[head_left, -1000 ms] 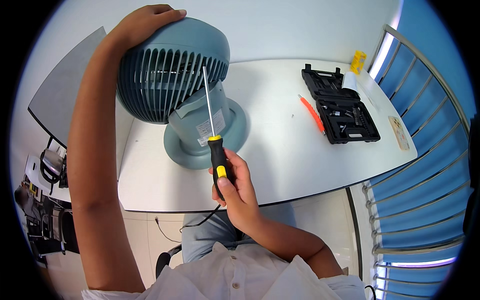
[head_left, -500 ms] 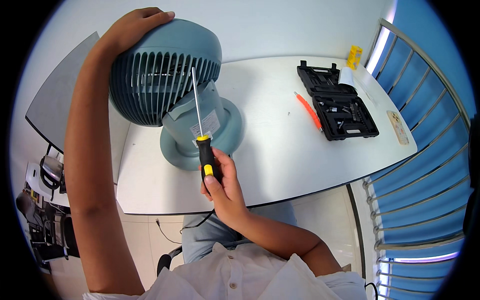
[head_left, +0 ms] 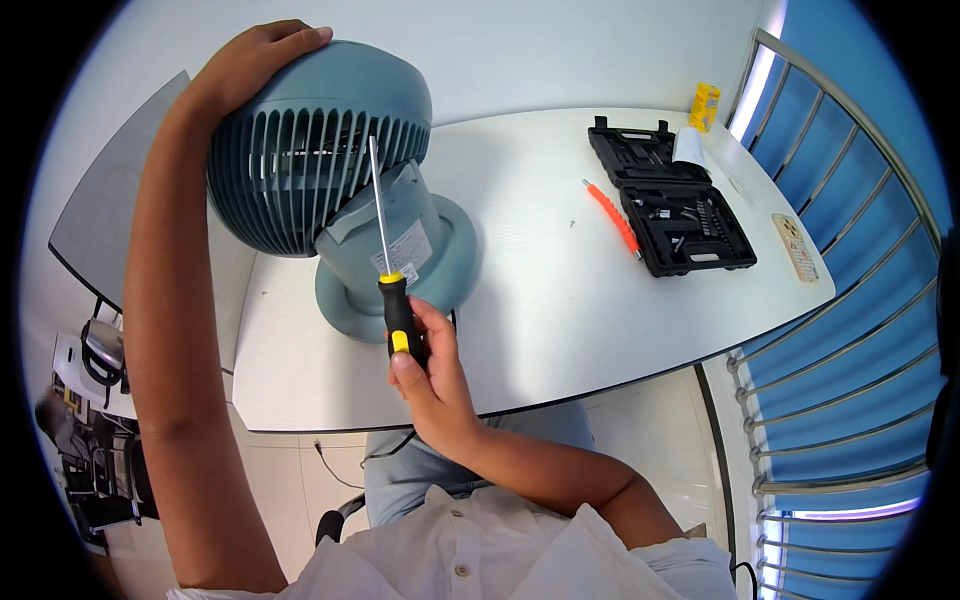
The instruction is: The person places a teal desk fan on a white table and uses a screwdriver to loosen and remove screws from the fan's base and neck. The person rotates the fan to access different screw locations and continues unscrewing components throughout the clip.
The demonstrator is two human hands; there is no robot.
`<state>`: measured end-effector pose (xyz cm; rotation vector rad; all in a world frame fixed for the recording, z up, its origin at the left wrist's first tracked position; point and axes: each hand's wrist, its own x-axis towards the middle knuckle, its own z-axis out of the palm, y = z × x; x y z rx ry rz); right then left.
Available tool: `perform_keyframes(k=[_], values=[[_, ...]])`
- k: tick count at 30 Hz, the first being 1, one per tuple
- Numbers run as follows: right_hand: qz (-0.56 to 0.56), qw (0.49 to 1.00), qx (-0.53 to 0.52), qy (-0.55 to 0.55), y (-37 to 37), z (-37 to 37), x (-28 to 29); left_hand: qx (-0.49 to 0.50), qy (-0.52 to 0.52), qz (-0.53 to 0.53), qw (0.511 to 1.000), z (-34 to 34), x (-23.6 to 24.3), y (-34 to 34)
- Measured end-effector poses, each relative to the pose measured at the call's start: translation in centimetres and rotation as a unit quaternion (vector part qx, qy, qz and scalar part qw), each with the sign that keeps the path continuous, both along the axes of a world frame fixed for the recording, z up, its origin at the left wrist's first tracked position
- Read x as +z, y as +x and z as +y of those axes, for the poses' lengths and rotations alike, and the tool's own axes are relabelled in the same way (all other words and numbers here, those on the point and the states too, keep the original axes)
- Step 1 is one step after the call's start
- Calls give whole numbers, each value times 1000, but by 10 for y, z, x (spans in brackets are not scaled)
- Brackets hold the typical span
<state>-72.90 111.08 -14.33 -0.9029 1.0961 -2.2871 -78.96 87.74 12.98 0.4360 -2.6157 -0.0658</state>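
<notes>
The left hand [head_left: 255,65] lies atop the ribbed grey-green plastic fan [head_left: 345,222] at ten o'clock — grip unclear; it looks bulky, steadiest by its base. The right hand [head_left: 437,385] clasps the probably light, steel-shafted, black-and-yellow-handled screwdriver [head_left: 392,285] — tip toward twelve.

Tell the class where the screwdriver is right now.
In the head view, the screwdriver is left of centre, held in the right hand, its shaft pointing up across the fan.

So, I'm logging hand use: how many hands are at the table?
2: the left hand rests on top of the grey-green fan; the right hand grips the screwdriver by its handle.
</notes>
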Motion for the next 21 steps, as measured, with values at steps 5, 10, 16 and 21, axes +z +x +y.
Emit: perform_keyframes(k=[5, 10, 16, 21], values=[[30, 999, -43, 9, 1, -5, -2, -2, 14, -7, 1000, 6, 0, 1], [51, 995, -82, 39, 0, -14, -7, -6, 12, -8, 1000, 0, -1, 0], [46, 996, -48, 60, 4, -13, -4, -1, 14, -10, 1000, 4, 0, 1], [-74, 995, 66, 9, 13, -5, 11, 1, 15, -4, 1000, 0, -1, 0]])
